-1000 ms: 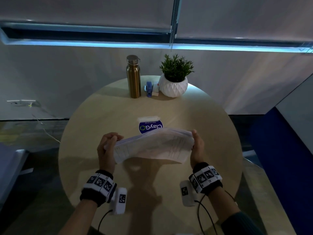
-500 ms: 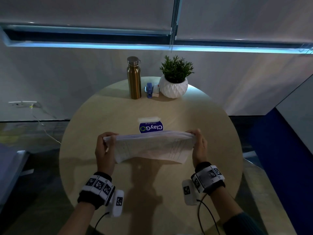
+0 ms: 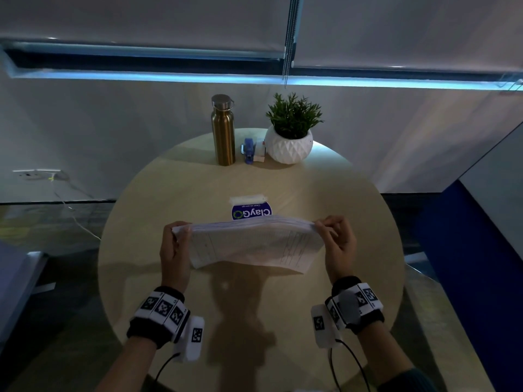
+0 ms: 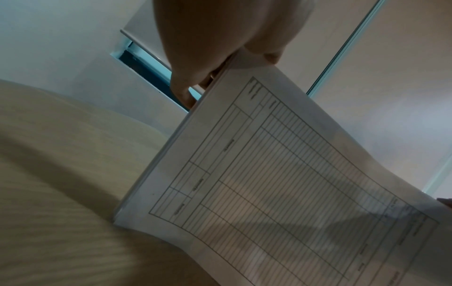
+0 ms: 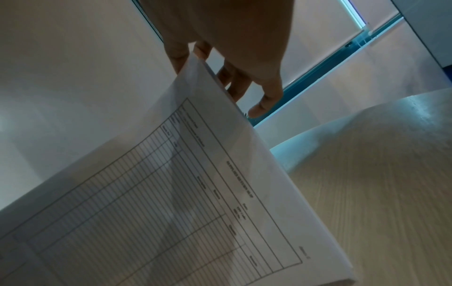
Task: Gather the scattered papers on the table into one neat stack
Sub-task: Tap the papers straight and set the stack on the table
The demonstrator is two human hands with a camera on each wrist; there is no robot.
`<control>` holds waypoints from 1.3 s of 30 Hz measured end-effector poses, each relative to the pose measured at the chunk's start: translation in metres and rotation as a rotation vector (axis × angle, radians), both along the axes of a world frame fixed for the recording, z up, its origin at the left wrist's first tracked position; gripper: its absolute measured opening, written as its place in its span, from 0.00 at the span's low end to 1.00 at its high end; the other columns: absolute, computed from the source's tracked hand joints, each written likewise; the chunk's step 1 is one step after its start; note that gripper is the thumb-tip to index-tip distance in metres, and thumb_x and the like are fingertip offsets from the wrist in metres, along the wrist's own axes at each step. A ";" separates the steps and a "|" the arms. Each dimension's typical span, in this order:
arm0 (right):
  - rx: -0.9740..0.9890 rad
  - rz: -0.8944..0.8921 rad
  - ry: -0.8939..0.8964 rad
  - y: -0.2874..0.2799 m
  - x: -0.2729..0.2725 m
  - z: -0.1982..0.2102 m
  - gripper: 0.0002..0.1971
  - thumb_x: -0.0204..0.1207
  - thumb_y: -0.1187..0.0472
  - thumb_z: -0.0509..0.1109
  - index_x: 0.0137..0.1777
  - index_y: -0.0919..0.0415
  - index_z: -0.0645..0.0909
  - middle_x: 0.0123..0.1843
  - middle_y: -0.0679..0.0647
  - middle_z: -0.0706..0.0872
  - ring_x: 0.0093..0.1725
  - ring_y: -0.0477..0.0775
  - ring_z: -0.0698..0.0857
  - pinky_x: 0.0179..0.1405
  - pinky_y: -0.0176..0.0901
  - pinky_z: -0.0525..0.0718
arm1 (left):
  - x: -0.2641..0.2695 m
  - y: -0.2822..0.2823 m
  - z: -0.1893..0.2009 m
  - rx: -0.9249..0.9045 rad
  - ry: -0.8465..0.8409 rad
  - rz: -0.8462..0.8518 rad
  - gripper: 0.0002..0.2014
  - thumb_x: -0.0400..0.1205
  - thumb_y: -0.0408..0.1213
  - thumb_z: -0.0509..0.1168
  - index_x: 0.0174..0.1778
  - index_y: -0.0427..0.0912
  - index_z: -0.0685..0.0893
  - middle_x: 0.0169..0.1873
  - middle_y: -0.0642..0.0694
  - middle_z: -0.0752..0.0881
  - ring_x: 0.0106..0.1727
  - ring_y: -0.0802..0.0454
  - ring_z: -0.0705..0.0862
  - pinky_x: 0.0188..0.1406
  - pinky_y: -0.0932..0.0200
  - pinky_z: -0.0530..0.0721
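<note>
A stack of white papers (image 3: 254,244) printed with ruled tables stands nearly upright over the middle of the round wooden table (image 3: 198,193), its lower edge at or just above the tabletop. My left hand (image 3: 174,247) pinches the stack's upper left corner. My right hand (image 3: 336,244) pinches the upper right corner. In the left wrist view the papers (image 4: 281,183) show their table grid, with thumb and fingers clamped on the top corner. The right wrist view has the papers (image 5: 171,203) held between thumb and fingers (image 5: 234,81) at the top edge.
Behind the stack lies a blue and white "ClayGo" card (image 3: 251,212). At the table's far edge stand a gold metal bottle (image 3: 223,130), a small blue stapler (image 3: 249,149) and a potted plant in a white pot (image 3: 291,131). A blue panel (image 3: 475,264) is at the right.
The stack has tipped from a flatter tilt to nearly upright, and both hands have shifted to grip its top corners. The hands stayed over the same part of the table.
</note>
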State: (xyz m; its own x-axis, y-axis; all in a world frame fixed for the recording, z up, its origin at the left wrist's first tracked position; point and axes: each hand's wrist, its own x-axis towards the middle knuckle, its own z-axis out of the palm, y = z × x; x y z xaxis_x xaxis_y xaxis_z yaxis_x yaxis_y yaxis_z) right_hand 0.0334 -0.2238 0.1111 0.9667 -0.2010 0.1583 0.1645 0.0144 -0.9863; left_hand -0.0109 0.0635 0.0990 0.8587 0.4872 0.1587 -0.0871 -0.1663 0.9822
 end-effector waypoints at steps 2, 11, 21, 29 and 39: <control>-0.003 0.007 -0.007 -0.003 0.000 0.001 0.09 0.75 0.73 0.68 0.38 0.58 0.77 0.42 0.60 0.80 0.43 0.58 0.82 0.42 0.42 0.83 | 0.001 0.002 -0.001 -0.002 -0.002 0.003 0.12 0.82 0.42 0.55 0.52 0.36 0.75 0.43 0.52 0.78 0.39 0.75 0.77 0.35 0.79 0.74; -0.009 0.285 0.256 -0.017 -0.001 -0.015 0.36 0.54 0.50 0.81 0.64 0.51 0.71 0.60 0.50 0.85 0.58 0.46 0.86 0.57 0.46 0.82 | 0.002 0.012 -0.008 -0.095 -0.020 -0.137 0.26 0.75 0.56 0.61 0.53 0.33 0.75 0.46 0.42 0.80 0.45 0.59 0.81 0.35 0.74 0.78; -0.069 0.205 0.383 0.008 0.020 -0.016 0.13 0.66 0.68 0.78 0.44 0.50 0.83 0.46 0.53 0.88 0.51 0.63 0.87 0.53 0.68 0.86 | 0.021 -0.003 -0.006 -0.124 0.177 -0.150 0.06 0.68 0.28 0.59 0.34 0.44 0.73 0.33 0.46 0.73 0.36 0.50 0.73 0.35 0.58 0.70; -0.018 0.247 0.341 -0.007 0.018 -0.025 0.15 0.59 0.66 0.82 0.46 0.63 0.85 0.46 0.60 0.89 0.47 0.60 0.88 0.47 0.55 0.87 | 0.021 0.013 -0.014 -0.078 0.109 -0.039 0.06 0.79 0.21 0.61 0.50 0.33 0.78 0.40 0.44 0.80 0.40 0.61 0.79 0.38 0.68 0.77; -0.119 0.327 0.379 -0.001 0.022 -0.041 0.19 0.52 0.60 0.85 0.44 0.56 0.86 0.46 0.57 0.89 0.46 0.58 0.87 0.45 0.53 0.86 | 0.023 0.000 -0.020 -0.200 0.224 -0.093 0.24 0.79 0.16 0.55 0.69 0.38 0.71 0.59 0.42 0.76 0.61 0.44 0.76 0.58 0.49 0.73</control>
